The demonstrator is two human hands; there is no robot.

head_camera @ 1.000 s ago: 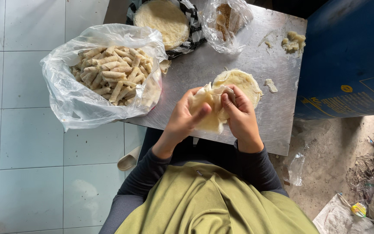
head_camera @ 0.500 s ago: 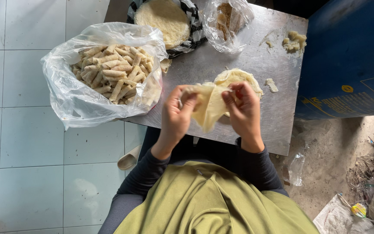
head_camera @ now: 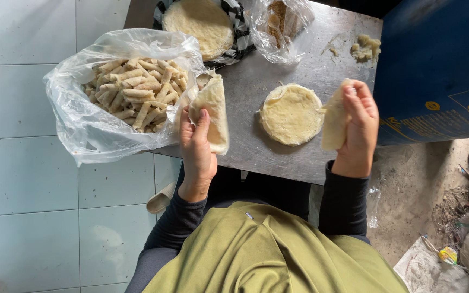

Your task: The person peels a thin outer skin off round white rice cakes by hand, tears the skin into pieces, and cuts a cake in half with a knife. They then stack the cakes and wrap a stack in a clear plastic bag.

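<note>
Two thin, pale, floppy pastry wrappers are up off the table, one in each hand, and that's the picture from the head camera looking straight down. The left hand [head_camera: 197, 145] has its fingers pinched on the first pale wrapper sheet [head_camera: 213, 113], holding it up just beside the rim of the big clear plastic bag [head_camera: 82, 127] stuffed with rolled, pale-brown pastry sticks [head_camera: 131, 92]. The right hand [head_camera: 358, 127] grips the second pale wrapper sheet [head_camera: 334, 120], thumb and fingers closed over its edge, with the sheet hanging over the grey metal table [head_camera: 278, 70]. Between the hands, flat on the table, sits a round stack of pale wrappers [head_camera: 291, 114], near the right hand's sheet but apart from it. Further back, a larger round pale stack [head_camera: 199, 21] rests on black-and-white patterned wrapping, with a smaller clear bag of brownish filling [head_camera: 280, 21] beside it and a lump of pale dough scraps [head_camera: 366, 48] towards the far right corner. A blue drum [head_camera: 435, 59] stands right of the table, white floor tiles [head_camera: 23, 206] on the left.
</note>
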